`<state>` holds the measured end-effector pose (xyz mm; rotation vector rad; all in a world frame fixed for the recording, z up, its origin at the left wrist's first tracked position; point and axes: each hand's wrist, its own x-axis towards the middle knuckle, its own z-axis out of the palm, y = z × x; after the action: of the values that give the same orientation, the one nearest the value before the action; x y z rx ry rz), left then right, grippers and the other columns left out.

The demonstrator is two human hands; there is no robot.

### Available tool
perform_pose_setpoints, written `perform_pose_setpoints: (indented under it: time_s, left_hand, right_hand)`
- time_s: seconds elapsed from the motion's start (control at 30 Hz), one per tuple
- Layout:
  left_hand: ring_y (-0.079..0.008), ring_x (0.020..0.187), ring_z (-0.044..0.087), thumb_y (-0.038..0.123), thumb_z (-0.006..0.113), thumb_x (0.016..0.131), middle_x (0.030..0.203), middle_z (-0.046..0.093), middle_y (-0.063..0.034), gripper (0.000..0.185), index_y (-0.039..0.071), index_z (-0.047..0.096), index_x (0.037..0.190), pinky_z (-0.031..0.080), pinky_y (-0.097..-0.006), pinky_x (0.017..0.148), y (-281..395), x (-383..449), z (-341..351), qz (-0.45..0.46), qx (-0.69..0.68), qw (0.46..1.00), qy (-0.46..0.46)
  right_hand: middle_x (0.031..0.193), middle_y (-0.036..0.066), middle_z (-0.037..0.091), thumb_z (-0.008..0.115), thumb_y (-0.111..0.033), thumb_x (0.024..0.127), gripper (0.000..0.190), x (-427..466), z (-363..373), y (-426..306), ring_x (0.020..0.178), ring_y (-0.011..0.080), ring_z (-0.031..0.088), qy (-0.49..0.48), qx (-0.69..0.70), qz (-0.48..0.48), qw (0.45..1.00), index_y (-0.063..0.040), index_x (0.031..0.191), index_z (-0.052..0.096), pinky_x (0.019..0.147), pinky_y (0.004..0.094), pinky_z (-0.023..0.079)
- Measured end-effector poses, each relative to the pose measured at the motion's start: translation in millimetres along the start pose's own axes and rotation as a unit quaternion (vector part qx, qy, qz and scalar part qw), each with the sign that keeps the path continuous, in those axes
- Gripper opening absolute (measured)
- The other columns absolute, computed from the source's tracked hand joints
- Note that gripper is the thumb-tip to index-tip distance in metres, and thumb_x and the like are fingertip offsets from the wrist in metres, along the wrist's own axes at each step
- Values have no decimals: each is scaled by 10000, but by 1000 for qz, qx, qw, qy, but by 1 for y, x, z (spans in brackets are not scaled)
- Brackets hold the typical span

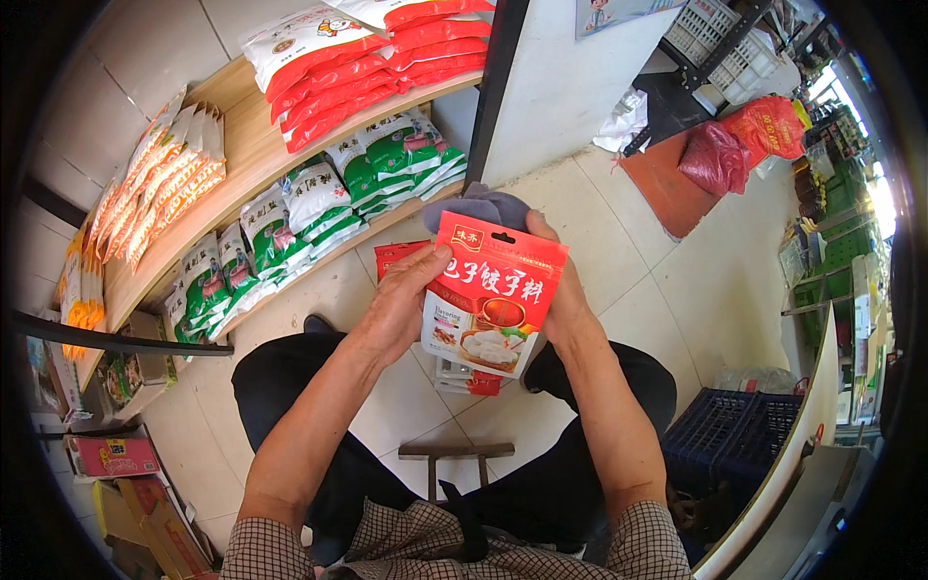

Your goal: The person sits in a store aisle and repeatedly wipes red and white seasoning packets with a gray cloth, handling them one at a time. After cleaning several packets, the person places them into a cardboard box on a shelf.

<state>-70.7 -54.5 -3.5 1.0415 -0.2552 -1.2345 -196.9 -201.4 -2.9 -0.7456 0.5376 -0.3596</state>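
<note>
In front of me is a red and white resealable seasoning pouch with a hang hole and a picture of dumplings. My left hand grips its left side, thumb on the front. On the opposite side my right hand holds the pouch's edge, its fingers mostly hidden behind. A grey cloth is bunched behind the pouch's top, against my right hand. Beneath the held pouch, more red packets partly show, and another red packet edge appears beside my left hand.
A wooden shelf at the left carries stacked red and white bags and orange packets. Green and white bags fill the level below. A wooden stool stands between my legs. Dark blue crates are at the right.
</note>
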Motion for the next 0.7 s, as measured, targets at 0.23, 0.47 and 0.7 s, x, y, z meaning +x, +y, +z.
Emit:
perform_pose_setpoints:
  time_s: [0.23, 0.47, 0.7]
  left_hand:
    - [-138, 1056, 647, 312, 555, 1019, 1161, 690, -80, 343, 39, 624, 1216, 509, -324, 955, -4, 5, -7, -1, 1, 1000, -14]
    - [-115, 1002, 627, 361, 540, 1019, 1094, 636, -41, 380, 36, 659, 1177, 500, -292, 890, -13, 11, -14, 59, 105, 993, -11]
    - [-138, 1057, 592, 397, 597, 983, 1098, 647, -24, 403, 43, 650, 1169, 439, -309, 989, -14, 16, -35, 138, 270, 951, 67]
  right_hand:
    - [1041, 71, 664, 555, -313, 997, 314, -3, -13, -22, 924, 131, 597, 169, -275, -255, 911, -26, 1061, 665, 868, 280, 466]
    - [1028, 153, 690, 741, -198, 866, 339, -9, -17, -21, 901, 205, 643, 51, -532, -295, 792, 16, 1120, 673, 813, 313, 505]
    - [895, 18, 664, 707, -181, 933, 233, -11, -12, -21, 820, 86, 569, -27, -510, -115, 852, 13, 1054, 661, 755, 257, 484]
